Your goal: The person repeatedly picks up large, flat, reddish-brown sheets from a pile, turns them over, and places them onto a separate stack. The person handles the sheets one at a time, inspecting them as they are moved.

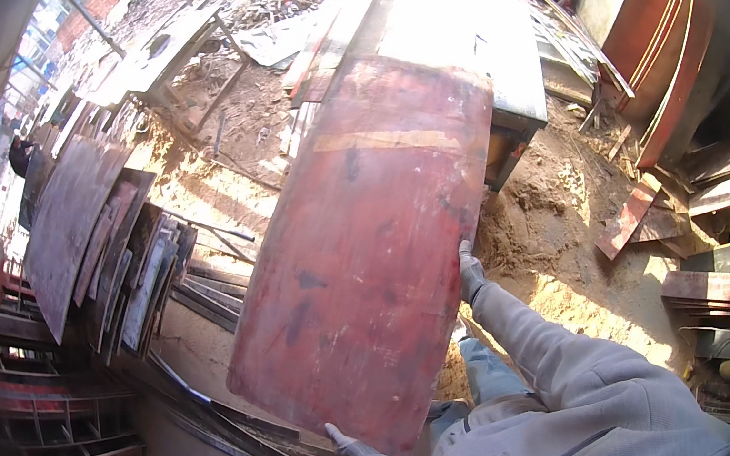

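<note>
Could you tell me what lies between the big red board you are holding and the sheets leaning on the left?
In the head view, sandy ground with a few dark bars lies between the red board and the leaning sheets.

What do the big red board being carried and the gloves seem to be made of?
The red board looks like film-faced plywood, though it cannot be confirmed: a flat thin sheet with a worn reddish coating, scuffs, dark stains and a paler strip across it. The gloves on the left hand and right hand look like grey knitted fabric.
</note>
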`<action>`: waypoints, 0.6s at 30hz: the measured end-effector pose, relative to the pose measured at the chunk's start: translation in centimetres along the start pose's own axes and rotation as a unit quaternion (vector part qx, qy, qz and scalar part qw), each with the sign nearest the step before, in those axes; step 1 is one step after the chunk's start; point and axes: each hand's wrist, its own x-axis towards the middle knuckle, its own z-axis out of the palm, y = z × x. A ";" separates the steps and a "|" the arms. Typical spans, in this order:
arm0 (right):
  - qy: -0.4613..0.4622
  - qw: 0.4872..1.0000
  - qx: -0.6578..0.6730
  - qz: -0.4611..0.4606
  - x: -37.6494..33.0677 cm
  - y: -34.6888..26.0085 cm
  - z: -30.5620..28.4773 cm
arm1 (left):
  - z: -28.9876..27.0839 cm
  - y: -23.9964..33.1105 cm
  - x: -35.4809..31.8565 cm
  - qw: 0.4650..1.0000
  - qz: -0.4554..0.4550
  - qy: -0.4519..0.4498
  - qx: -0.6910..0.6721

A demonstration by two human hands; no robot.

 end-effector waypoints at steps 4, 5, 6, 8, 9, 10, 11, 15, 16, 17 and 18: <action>0.013 1.000 -0.001 0.006 1.7 -2.0 0.3 | 4.1 0.3 -3.0 0.997 -0.043 -0.049 0.030; 0.014 1.000 -0.002 0.008 2.0 -2.2 0.3 | 4.5 0.4 -3.9 0.997 -0.050 -0.050 0.025; 0.015 1.000 -0.003 0.009 2.3 -2.4 0.3 | 4.7 0.5 -4.6 0.994 -0.088 -0.039 0.044; 0.020 1.000 -0.002 0.010 3.1 -3.0 0.3 | 5.6 0.7 -5.3 0.996 -0.065 -0.056 0.016; 0.022 1.000 -0.001 0.009 3.8 -3.5 0.4 | 6.1 0.8 -5.2 0.997 -0.076 -0.013 0.012; 0.020 1.000 -0.003 0.007 4.4 -3.9 0.5 | 6.7 0.8 -5.0 0.996 -0.060 -0.052 0.035; 0.018 1.000 -0.003 0.005 5.1 -4.6 0.6 | 7.4 0.7 -4.6 0.996 -0.056 -0.050 0.051; 0.017 1.000 -0.009 0.002 7.2 -7.1 1.2 | 9.7 -0.3 -2.2 0.994 -0.056 0.014 0.094; 0.019 1.000 -0.010 0.003 7.5 -7.6 1.3 | 9.9 -0.6 -1.7 0.993 -0.059 0.032 0.096; 0.020 1.000 -0.011 0.003 7.7 -8.0 1.4 | 10.1 -0.9 -1.4 0.992 -0.059 0.056 0.101; 0.022 1.000 -0.013 0.002 7.8 -8.4 1.4 | 10.2 -1.2 -1.2 0.988 -0.079 0.085 0.103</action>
